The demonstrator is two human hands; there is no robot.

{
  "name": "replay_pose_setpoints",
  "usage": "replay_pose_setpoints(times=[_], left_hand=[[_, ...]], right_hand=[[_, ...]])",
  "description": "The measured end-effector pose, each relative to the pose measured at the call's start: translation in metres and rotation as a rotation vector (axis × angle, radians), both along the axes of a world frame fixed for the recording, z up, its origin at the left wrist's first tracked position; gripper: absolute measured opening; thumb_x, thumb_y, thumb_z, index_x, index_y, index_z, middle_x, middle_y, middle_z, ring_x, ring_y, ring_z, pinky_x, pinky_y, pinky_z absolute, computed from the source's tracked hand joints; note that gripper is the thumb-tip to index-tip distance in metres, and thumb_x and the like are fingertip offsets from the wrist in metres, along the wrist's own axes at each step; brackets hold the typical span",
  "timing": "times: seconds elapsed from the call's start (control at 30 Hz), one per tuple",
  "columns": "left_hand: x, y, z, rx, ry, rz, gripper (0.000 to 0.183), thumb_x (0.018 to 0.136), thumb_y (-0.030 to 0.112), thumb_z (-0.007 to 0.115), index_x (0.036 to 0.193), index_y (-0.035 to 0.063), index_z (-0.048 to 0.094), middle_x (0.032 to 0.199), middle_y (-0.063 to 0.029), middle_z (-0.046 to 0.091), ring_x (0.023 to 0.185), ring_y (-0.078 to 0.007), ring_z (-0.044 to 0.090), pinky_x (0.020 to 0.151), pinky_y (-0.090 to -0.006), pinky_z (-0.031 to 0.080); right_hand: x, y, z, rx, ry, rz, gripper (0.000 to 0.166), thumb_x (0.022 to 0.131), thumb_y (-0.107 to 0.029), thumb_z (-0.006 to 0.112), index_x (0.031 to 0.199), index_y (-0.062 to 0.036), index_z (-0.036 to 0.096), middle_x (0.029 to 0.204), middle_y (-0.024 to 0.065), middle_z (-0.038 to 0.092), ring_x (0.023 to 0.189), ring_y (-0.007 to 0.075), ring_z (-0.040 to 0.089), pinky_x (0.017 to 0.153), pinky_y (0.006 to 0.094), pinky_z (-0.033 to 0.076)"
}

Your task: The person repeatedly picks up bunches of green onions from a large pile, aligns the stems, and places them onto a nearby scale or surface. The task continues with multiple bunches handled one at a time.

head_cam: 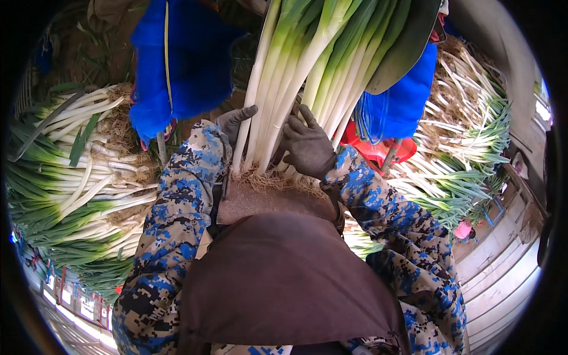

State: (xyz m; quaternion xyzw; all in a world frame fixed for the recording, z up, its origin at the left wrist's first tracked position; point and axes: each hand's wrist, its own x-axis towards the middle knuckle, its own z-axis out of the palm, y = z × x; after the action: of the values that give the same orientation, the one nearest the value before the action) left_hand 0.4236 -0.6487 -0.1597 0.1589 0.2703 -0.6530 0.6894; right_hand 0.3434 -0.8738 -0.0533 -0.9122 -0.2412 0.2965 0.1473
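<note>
Long green onions (284, 84) with white stalks and green tops lie before me, their stringy roots (279, 182) at the edge of a brown surface (275, 206) near my apron (293, 275). My left hand (235, 124), in a dark glove, is at the left side of the stalks; its thumb touches the outer one and its other fingers are partly hidden. My right hand (308, 144), also gloved, lies over the lower stalks with its fingers spread and bent; whether it grips any stalk I cannot tell.
Heaps of green onions lie at the left (97, 173) and at the right (461, 133). Blue cloth hangs at the upper left (191, 66) and at the right (399, 102), beside red plastic (377, 148). Slatted boards (501, 275) show at the lower right.
</note>
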Motion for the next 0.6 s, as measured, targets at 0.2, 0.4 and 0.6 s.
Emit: replay_pose_setpoints(times=[0.2,0.4,0.6], left_hand=[[0.0,0.002,0.0,0.077,-0.036,-0.033,0.064,0.09,0.038,0.075,0.137,-0.0022,0.058,0.127,-0.0201,0.067,0.117,-0.0301,0.065,0.102,-0.0448,0.053],[-0.004,0.007,-0.019,0.043,-0.047,-0.081,0.068,0.088,0.042,0.077,0.136,-0.0024,0.057,0.124,-0.0219,0.068,0.111,-0.0312,0.068,0.1,-0.0445,0.055],[-0.005,0.007,-0.007,0.069,-0.029,-0.061,0.063,0.092,0.04,0.073,0.138,-0.0011,0.057,0.128,-0.0211,0.067,0.116,-0.0308,0.066,0.103,-0.0446,0.052]], right_hand=[[0.003,0.01,-0.003,-0.217,-0.101,0.207,0.033,0.08,-0.023,0.064,0.106,-0.0052,0.076,0.119,0.0106,0.065,0.128,0.0246,0.05,0.129,0.0447,0.016],[-0.023,0.016,-0.033,-0.057,-0.153,0.039,0.04,0.071,-0.025,0.069,0.103,-0.0007,0.076,0.127,0.0154,0.064,0.137,0.0287,0.043,0.123,0.0419,0.021],[-0.033,0.01,-0.046,-0.178,-0.345,0.245,0.038,0.07,-0.026,0.07,0.098,-0.0002,0.076,0.12,0.015,0.066,0.134,0.0269,0.046,0.124,0.0411,0.021]])
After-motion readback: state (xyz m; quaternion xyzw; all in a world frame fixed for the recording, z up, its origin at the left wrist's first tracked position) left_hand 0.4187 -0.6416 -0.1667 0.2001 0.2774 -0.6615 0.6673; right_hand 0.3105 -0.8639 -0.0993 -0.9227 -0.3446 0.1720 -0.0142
